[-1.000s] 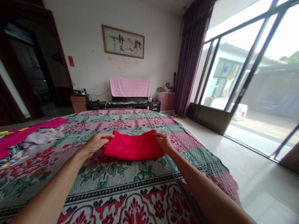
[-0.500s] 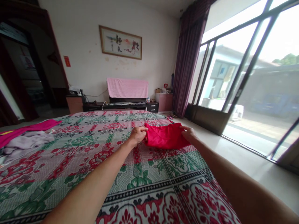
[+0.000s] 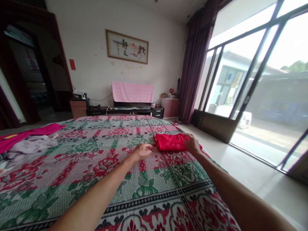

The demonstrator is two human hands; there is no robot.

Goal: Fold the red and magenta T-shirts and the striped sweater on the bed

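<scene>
A folded red cloth lies on the flowered bedspread, towards the bed's far right side. My right hand rests against the cloth's right end, fingers curled on its edge. My left hand hovers just left of the cloth, a short gap away, with loosely bent fingers holding nothing.
A pile of clothes, magenta and pale grey, lies at the bed's left. Beyond the bed stand a low dark cabinet with a pink towel and a pink chest. Large glass doors and a curtain fill the right.
Both hands carried the red cloth from the bed's middle to the far right and set it down. My left hand has let go and drawn back; the right stays on it.
</scene>
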